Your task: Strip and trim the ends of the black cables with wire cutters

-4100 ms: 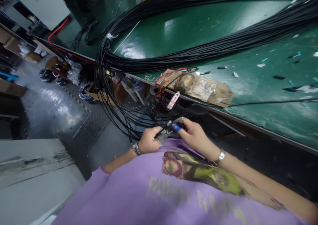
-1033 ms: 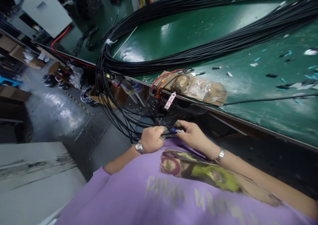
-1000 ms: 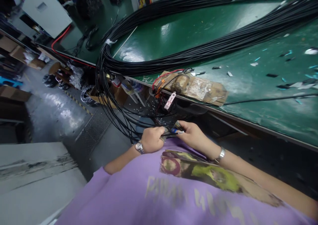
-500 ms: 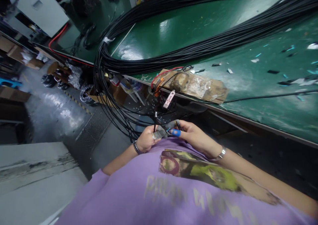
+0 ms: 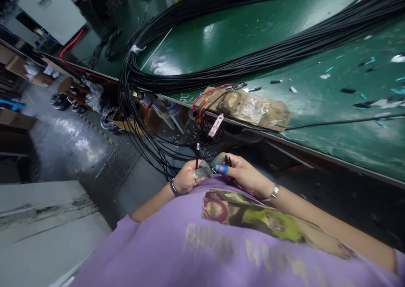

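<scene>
My left hand [image 5: 187,178] is closed around a thin black cable [image 5: 197,155] with a white tip, which stands up past the thumb. Grey wrapping covers its fingertips. Close beside it, almost touching, my right hand [image 5: 245,174] is pinched, with blue tape [image 5: 221,169] on the thumb and grey covering on a finger. A small dark piece sticks up behind the right fingers, too small to name. Between the fingertips shows a thin cable end, partly hidden. Both hands are in front of the purple shirt [image 5: 152,240].
A thick bundle of black cables [image 5: 221,69] lies across the green table [image 5: 196,46] and hangs over its edge. A taped wooden block [image 5: 256,107] sits at that edge, near a pink-white tag [image 5: 215,125]. Cable scraps [image 5: 348,91] are scattered at the right. A white surface [image 5: 44,232] stands at lower left.
My right hand has shifted slightly left, closer to my left hand, and its wrist has turned a little. My left hand holds the cable nearly still.
</scene>
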A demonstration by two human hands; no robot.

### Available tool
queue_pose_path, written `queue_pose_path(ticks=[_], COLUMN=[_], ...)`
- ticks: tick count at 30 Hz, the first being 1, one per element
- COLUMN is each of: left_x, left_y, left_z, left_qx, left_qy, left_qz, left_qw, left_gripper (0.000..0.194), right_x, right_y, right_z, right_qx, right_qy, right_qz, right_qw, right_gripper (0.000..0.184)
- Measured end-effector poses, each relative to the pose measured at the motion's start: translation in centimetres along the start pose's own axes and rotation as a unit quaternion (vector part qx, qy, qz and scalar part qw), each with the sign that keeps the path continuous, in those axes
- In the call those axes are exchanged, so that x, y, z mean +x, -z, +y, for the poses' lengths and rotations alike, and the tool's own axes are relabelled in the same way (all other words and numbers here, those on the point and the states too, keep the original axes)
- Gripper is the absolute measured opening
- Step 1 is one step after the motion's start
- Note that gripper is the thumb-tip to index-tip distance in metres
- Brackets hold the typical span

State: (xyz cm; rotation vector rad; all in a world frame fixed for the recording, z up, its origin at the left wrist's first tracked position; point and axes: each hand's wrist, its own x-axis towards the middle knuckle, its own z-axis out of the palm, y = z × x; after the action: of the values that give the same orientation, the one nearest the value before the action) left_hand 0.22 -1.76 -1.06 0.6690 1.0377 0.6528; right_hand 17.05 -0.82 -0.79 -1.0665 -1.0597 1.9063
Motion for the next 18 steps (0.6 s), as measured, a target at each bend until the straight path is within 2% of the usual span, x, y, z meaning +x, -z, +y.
queue_pose_path(ticks=[5, 10, 18], left_x=[-0.1, -0.2, -0.2], left_y=[-0.1, -0.2, -0.2], left_z=[0.3, 0.5, 0.4], left_qx=[0.006, 0.018, 0.035], left_qy=[0.013, 0.018, 0.019], left_qz=[-0.018, -0.021, -0.024], left_qw=[1.0, 0.999, 0.999], left_gripper=[0.05, 0.051, 0.051], right_x=[0.2, 0.1, -0.3], right_y=[0.1, 0.7, 1.3], right_z=[0.3, -0.1, -0.4], right_qx=[0.033, -0.028, -0.093], right_qy=[-0.039, 0.036, 0.042], right_qz=[-0.017, -0.027, -0.042], right_qw=[0.999, 0.999, 0.994], right_gripper=[0.036, 0.03, 0.036])
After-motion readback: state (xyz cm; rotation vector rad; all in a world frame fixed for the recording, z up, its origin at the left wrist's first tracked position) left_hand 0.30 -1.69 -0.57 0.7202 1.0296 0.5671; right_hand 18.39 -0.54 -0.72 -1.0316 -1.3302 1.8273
